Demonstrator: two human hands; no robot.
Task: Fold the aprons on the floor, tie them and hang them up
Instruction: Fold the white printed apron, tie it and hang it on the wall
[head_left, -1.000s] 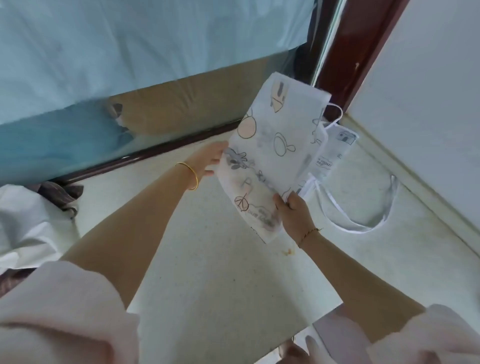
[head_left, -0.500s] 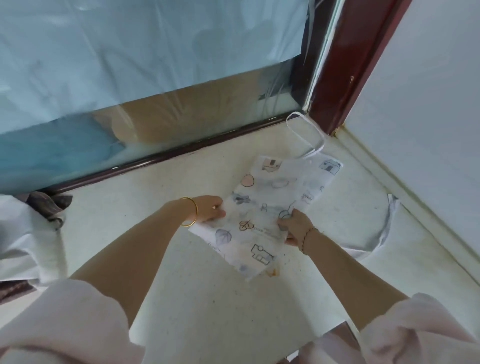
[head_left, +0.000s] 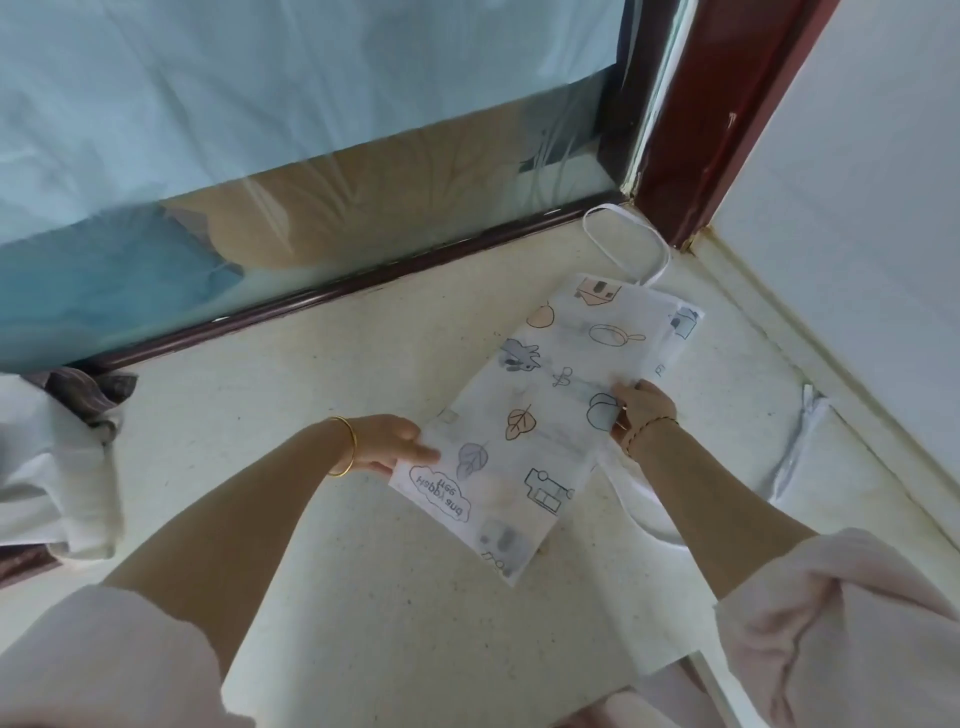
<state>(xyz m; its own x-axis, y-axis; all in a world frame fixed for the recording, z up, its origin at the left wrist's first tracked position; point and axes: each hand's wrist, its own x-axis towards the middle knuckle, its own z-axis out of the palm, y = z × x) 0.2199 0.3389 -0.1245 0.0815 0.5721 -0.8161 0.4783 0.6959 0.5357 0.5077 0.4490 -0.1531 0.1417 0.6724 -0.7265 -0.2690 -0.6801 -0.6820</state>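
Apron (head_left: 550, 395), folded in a strip, seems thin, light and floppy, best held at its side edges, where left hand (head_left: 387, 444) and right hand (head_left: 643, 410) both pinch it.

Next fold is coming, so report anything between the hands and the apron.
Nothing visible is in the way: the left hand grips the apron at its near left edge, the right hand at its right edge.
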